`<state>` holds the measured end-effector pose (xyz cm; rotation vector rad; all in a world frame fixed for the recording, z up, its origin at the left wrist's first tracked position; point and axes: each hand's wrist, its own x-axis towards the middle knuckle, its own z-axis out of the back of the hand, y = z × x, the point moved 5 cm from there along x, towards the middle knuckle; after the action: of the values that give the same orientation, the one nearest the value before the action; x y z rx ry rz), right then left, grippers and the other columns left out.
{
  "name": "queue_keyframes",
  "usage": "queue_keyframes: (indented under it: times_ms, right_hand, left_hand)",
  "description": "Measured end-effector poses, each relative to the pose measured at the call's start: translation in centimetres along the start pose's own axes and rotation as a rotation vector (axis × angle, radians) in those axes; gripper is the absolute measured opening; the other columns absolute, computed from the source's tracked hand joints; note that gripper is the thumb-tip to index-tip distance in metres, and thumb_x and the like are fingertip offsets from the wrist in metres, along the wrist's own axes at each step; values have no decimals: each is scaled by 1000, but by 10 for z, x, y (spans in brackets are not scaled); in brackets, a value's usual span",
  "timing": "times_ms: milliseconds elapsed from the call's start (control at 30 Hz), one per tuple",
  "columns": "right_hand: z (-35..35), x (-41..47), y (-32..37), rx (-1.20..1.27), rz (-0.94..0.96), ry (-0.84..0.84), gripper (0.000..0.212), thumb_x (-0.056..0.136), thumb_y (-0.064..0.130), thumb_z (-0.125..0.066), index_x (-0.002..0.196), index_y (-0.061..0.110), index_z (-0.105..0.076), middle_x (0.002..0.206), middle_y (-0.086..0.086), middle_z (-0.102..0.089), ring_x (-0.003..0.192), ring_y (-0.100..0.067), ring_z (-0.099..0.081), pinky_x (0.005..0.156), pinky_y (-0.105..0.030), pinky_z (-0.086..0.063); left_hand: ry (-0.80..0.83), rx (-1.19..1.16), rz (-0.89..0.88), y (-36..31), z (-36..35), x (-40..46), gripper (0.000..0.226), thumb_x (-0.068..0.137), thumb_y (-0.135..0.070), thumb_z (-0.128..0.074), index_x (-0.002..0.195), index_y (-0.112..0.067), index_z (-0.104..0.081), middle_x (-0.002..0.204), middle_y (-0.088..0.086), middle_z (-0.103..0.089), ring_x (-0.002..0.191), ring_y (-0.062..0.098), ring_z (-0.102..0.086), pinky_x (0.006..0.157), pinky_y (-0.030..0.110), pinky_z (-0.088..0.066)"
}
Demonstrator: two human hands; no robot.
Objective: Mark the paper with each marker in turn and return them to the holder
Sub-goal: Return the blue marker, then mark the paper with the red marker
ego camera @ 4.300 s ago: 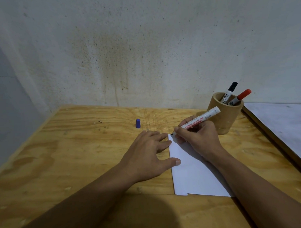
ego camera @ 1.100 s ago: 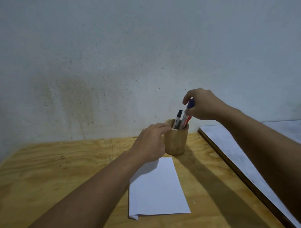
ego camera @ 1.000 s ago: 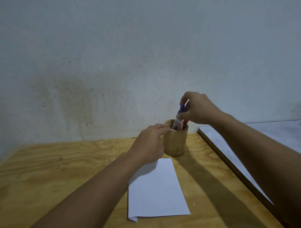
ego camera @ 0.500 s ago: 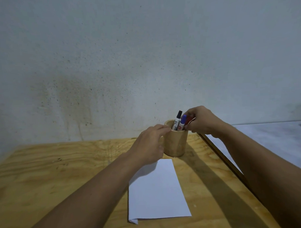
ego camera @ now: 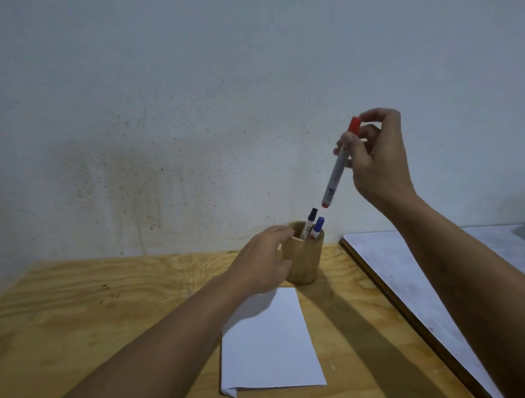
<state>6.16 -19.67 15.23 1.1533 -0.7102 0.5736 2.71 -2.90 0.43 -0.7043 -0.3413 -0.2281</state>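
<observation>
A round wooden holder (ego camera: 305, 261) stands on the plywood table (ego camera: 80, 309) near the wall. A black-capped marker (ego camera: 310, 225) and a blue-capped marker (ego camera: 317, 226) stand in it. My right hand (ego camera: 376, 162) is raised above and right of the holder, gripping a red-capped marker (ego camera: 339, 165) that hangs nearly upright, cap up. My left hand (ego camera: 262, 264) rests against the holder's left side, fingers around its rim. A white sheet of paper (ego camera: 271, 344) lies in front of the holder, its near left corner folded.
A white board with a dark edge (ego camera: 407, 289) lies to the right of the table. A stained wall (ego camera: 193, 126) rises directly behind the holder.
My right hand put the blue-capped marker into the holder, then took the red-capped marker and lifted it up out of the holder. My left hand stayed on the holder.
</observation>
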Motion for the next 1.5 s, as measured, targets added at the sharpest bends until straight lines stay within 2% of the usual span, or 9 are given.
queue_keyframes:
  times_ms: [200, 433, 600, 767, 867, 1033, 1167, 1367, 1500]
  right_hand:
    - [-31, -35, 10, -2, -148, 247, 20, 95, 29, -55, 110, 16, -52, 92, -5, -63, 75, -19, -66, 57, -30, -60]
    - [-77, -94, -3, 40, -340, 712, 25, 85, 1, -67, 107, 10, -70, 91, -12, -71, 74, -16, -69, 62, -21, -56]
    - [-94, -109, -3, 99, -426, 703, 26, 85, 14, -72, 101, 7, -53, 85, -15, -74, 74, -22, -74, 54, -26, -53]
    - [-109, -120, 4, -358, -21, 651, 28, 86, 5, -67, 85, 21, -43, 83, -2, -69, 77, -21, -67, 67, -42, -57]
    - [-104, -124, -4, -451, 71, 613, 25, 90, 7, -61, 84, 22, -41, 72, 2, -61, 69, -17, -58, 63, -43, -50]
    - [-101, -136, -21, 206, -512, 558, 24, 98, 0, -44, 98, 3, -67, 98, -16, -66, 74, -20, -68, 61, -32, -60]
    - [-109, -149, -27, 723, -888, 499, 35, 95, -13, -36, 104, -4, -68, 103, -28, -66, 81, -26, -71, 62, -32, -61]
    - [-128, -164, -39, 910, -888, 509, 42, 74, -9, -63, 116, -1, -64, 85, -19, -61, 72, -22, -65, 70, -38, -63]
    - [-138, -167, -55, 656, -791, 434, 24, 88, 14, -64, 109, 3, -70, 84, -11, -67, 69, -15, -65, 58, -29, -61]
  left_hand:
    - [-250, -563, 212, 2, 42, -10, 34, 79, -19, -74, 112, -13, -68, 109, 2, -71, 101, 15, -66, 85, 25, -53]
    - [-222, -887, 287, 16, 67, -35, 30, 79, 4, -67, 110, 0, -67, 87, 15, -69, 76, 25, -71, 73, 34, -61]
    - [-256, -744, 296, 35, 73, -50, 9, 80, 1, -67, 88, -1, -71, 79, 19, -69, 60, 17, -68, 64, 25, -59]
    - [-297, -798, 463, 53, 78, -64, 8, 83, -2, -66, 87, 4, -69, 71, 14, -69, 55, 14, -68, 58, 24, -59]
    - [-326, -719, 621, 86, 86, -81, 6, 82, -3, -68, 82, 2, -70, 74, 15, -71, 64, 22, -68, 65, 44, -61]
    - [-284, 7, 536, 114, 85, -98, 16, 80, -7, -71, 95, -9, -72, 94, 6, -69, 86, 18, -63, 80, 35, -55]
    - [-206, 201, 404, 115, 75, -94, 24, 83, -14, -68, 106, -11, -70, 104, 5, -67, 87, 14, -57, 78, 27, -45]
    - [-315, 302, 332, 113, 71, -101, 55, 79, -28, -72, 129, -17, -53, 127, 0, -47, 115, 18, -47, 96, 35, -45]
    - [-361, 242, 96, 73, 62, -111, 34, 84, -36, -64, 113, -19, -63, 109, -7, -53, 99, 9, -48, 84, 30, -49]
